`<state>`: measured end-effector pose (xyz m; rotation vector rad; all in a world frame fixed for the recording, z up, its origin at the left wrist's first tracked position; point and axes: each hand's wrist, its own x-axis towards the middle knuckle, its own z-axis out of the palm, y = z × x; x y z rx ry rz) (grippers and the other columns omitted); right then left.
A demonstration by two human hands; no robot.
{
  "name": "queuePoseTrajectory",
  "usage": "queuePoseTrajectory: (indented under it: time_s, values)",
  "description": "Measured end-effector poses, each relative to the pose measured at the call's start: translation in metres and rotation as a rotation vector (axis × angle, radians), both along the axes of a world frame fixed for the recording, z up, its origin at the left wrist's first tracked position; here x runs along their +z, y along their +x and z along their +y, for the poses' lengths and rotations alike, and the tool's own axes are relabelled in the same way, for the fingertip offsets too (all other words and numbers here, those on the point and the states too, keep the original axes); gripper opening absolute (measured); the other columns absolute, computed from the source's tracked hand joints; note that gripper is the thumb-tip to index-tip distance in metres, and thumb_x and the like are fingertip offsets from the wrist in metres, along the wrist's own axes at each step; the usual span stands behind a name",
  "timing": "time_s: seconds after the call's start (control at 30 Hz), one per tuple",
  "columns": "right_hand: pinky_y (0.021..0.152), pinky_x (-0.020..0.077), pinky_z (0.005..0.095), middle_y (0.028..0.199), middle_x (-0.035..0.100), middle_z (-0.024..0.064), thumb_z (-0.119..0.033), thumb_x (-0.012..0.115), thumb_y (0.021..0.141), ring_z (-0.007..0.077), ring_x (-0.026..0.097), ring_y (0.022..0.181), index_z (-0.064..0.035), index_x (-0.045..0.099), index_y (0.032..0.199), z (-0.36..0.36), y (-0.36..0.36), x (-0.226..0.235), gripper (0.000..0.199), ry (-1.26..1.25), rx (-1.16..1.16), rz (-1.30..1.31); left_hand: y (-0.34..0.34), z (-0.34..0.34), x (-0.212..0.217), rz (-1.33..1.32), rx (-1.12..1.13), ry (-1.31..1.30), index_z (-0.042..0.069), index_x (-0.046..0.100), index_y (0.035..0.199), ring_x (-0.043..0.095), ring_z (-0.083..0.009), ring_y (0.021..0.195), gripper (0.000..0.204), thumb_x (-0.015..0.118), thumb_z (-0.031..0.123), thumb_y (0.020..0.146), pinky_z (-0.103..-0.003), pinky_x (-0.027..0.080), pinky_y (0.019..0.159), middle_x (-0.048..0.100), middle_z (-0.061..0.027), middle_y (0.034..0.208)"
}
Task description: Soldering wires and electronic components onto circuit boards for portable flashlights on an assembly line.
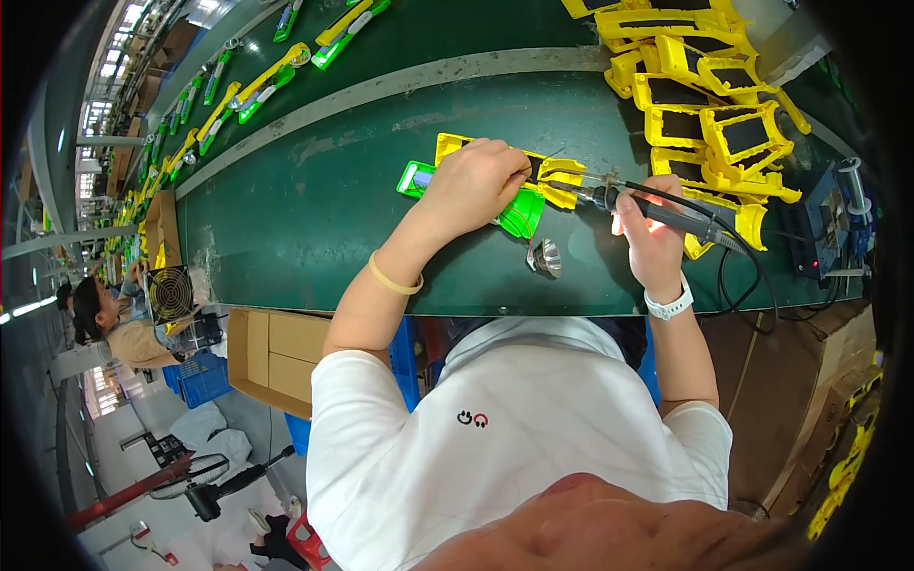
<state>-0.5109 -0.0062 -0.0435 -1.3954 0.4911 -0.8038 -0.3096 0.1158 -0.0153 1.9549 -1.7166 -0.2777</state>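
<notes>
My right hand (652,228) grips a soldering iron (671,217) with a black handle, a thin metal feed tube and a cable. Its tip points left over a yellow plastic housing (564,171) on the green table. My left hand (476,186) bends over the same housing, fingertips pinched together; a thin dark wire shows beside them, but what they hold is hidden. Under and beside this hand lies a green plastic housing part (522,217), with another green end (415,179) showing left of the wrist. A thin red wire runs to a round silver lamp reflector (546,258) nearer the table edge.
Yellow housings (747,133) are piled at the far right. A soldering station (826,224) with a solder spool stands right of them. Beyond a metal rail (457,76), green and yellow parts (276,86) lie in a line. An open cardboard box (276,352) sits left; a co-worker (124,324) is farther left.
</notes>
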Motion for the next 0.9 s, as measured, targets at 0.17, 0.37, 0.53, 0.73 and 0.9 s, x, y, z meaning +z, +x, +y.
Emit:
queuePoseTrajectory:
  time_s: [0.17,0.37,0.53,0.73,0.9]
  values:
    - [0.049,0.0408,0.0185,0.067,0.056,0.0027,-0.007,0.064,0.082,0.0054,0.052,0.055,-0.0022,0.044,0.089,0.001,0.004,-0.002,0.022,0.024,0.031,0.013,0.000,-0.002,-0.005,-0.010,0.005,-0.027,0.003,0.060,0.081,0.056,-0.0299,0.076,0.006,0.058,0.008,0.078,-0.039,0.046,0.068,0.058,-0.0111,0.077]
    - [0.049,0.0415,0.0202,0.066,0.056,0.0041,-0.009,0.064,0.083,0.0070,0.053,0.055,-0.0013,0.043,0.090,-0.002,0.006,-0.001,0.023,0.012,0.045,0.082,0.000,-0.004,-0.003,-0.015,-0.010,-0.004,0.004,0.060,0.081,0.055,-0.0302,0.075,0.006,0.057,0.008,0.078,-0.040,0.045,0.067,0.056,-0.0115,0.075]
    - [0.050,0.0432,0.0217,0.073,0.058,0.0081,-0.009,0.058,0.088,0.0102,0.054,0.055,-0.0023,0.041,0.094,-0.009,-0.002,-0.002,0.020,-0.059,0.004,-0.061,0.000,-0.007,-0.003,-0.015,-0.012,-0.005,0.004,0.059,0.080,0.055,-0.0306,0.075,0.006,0.057,0.009,0.077,-0.040,0.045,0.067,0.056,-0.0119,0.075]
    - [0.068,0.0567,0.0311,0.095,0.050,0.0121,-0.010,0.052,0.092,0.0253,0.065,0.087,0.0001,0.034,0.105,-0.005,0.014,0.011,0.025,0.147,-0.006,-0.190,-0.001,-0.011,-0.004,-0.018,-0.038,0.008,0.004,0.058,0.080,0.055,-0.0309,0.076,0.007,0.057,0.009,0.077,-0.039,0.045,0.067,0.056,-0.0121,0.075]
    - [0.077,0.0540,0.0328,0.096,0.049,0.0090,-0.012,0.051,0.092,0.0225,0.061,0.095,-0.0039,0.034,0.109,-0.014,0.036,-0.001,0.026,0.203,0.136,-0.102,-0.006,-0.013,0.000,-0.062,-0.002,0.091,0.005,0.058,0.080,0.056,-0.0296,0.076,0.007,0.057,0.011,0.078,-0.039,0.045,0.066,0.056,-0.0116,0.074]
